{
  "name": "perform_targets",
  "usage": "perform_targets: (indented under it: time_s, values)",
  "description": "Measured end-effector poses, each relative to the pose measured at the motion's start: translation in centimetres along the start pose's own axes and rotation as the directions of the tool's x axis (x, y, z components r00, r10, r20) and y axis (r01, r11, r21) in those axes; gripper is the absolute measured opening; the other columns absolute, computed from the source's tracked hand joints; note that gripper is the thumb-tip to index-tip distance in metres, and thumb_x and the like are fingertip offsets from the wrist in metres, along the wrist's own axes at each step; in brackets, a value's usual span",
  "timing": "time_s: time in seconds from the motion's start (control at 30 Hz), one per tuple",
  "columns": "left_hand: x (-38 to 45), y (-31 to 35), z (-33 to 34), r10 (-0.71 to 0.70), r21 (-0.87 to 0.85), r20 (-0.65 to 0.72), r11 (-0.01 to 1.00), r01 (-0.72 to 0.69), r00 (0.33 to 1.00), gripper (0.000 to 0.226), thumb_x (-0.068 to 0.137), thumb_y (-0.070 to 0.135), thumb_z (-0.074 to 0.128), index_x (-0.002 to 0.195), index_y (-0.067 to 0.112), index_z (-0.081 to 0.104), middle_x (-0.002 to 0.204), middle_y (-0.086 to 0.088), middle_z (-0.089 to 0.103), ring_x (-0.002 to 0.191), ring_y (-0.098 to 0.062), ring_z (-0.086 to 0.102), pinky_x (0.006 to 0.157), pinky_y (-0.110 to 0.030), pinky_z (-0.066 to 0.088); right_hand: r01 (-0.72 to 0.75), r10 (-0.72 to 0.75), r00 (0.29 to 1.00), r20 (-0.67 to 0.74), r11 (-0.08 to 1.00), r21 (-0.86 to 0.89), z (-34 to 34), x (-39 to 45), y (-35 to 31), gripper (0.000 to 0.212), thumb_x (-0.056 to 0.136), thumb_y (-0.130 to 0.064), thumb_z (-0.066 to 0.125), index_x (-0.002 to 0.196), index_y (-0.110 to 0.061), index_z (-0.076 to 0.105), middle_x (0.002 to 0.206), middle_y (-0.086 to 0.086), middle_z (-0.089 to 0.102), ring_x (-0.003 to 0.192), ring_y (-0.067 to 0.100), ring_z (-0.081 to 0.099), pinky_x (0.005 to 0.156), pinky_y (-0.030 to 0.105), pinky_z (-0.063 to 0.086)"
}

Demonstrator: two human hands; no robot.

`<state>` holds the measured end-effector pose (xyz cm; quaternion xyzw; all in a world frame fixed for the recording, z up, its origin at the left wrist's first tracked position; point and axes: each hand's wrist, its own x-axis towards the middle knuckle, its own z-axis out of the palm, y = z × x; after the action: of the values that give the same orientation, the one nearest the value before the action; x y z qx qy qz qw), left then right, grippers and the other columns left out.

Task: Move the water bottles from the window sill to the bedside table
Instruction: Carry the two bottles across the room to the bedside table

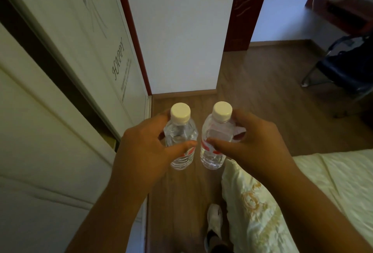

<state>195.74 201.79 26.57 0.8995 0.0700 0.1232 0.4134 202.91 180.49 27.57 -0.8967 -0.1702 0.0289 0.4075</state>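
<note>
Currently a person is standing on a wooden floor between a white wardrobe and a bed, looking down at both hands. The left hand is wrapping its curled fingers and thumb around the left bottle, and the right hand is gripping the right bottle in the same way. Both clear plastic water bottles are being held upright in the air, just beside each other, white caps up, well away from any sill or table. They are looking full, so each is probably fairly heavy for its size, with thin walls that would dent under a hard squeeze. Holding around the upper body, below the cap, as now, seems secure. A dark chair is standing farther off to the right.
</note>
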Motion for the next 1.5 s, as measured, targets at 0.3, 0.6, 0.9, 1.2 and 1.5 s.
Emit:
perform_targets:
  time_s: [0.3,0.6,0.9,1.2,1.5]
  values:
    - [9.8,0.9,0.6,0.079,0.089,-0.051,0.993,-0.074,0.996,0.057,0.069,0.058,0.074,0.120,0.048,0.050,0.107,0.042,0.050,0.086,0.031,0.049,0.070,0.005,0.038,0.071,-0.073,0.996,0.041,0.996,0.047,-1.2,11.3,1.6,0.066,0.071,-0.048,0.080,0.130,-0.031,0.057,0.126,-0.011,0.066,0.099,0.001,0.059,0.085,0.022,0.050]
    - [19.9,1.8,3.2,0.126,0.169,-0.157,0.981,-0.099,0.980,0.065,0.074,0.062,0.073,0.128,0.029,0.060,0.119,0.012,0.068,0.104,-0.003,0.066,0.082,-0.029,0.059,0.149,-0.152,0.987,0.052,0.987,0.052,-3.8,23.1,4.0,0.071,0.072,-0.047,0.081,0.135,-0.031,0.054,0.129,-0.011,0.065,0.107,0.009,0.064,0.091,0.033,0.055]
    - [29.4,0.3,5.7,0.101,0.136,-0.090,0.987,-0.089,0.991,0.067,0.069,0.061,0.074,0.129,0.035,0.059,0.116,0.025,0.061,0.102,0.001,0.064,0.083,-0.020,0.056,0.109,-0.111,0.993,0.050,0.994,0.029,-4.2,31.6,6.6,0.068,0.072,-0.049,0.079,0.133,-0.032,0.055,0.127,-0.012,0.066,0.104,0.005,0.063,0.085,0.022,0.052]
    - [43.9,-3.2,7.6,0.120,0.080,0.075,0.989,-0.126,0.990,0.070,0.070,0.062,0.075,0.132,0.036,0.057,0.127,0.015,0.064,0.110,-0.006,0.064,0.091,-0.037,0.057,-0.044,0.042,0.996,-0.077,0.999,-0.032,-3.5,41.3,7.9,0.066,0.070,-0.049,0.080,0.130,-0.035,0.055,0.123,-0.014,0.067,0.094,-0.001,0.061,0.074,0.009,0.048]
    - [56.6,-4.9,9.0,0.214,0.025,0.225,0.974,-0.225,0.951,0.084,0.062,0.073,0.062,0.136,0.035,0.054,0.134,0.010,0.060,0.118,-0.017,0.062,0.096,-0.046,0.052,-0.256,0.241,0.939,-0.246,0.966,-0.033,-2.6,48.1,8.4,0.071,0.068,-0.053,0.079,0.133,-0.036,0.053,0.126,-0.013,0.064,0.101,0.007,0.064,0.086,0.037,0.059]
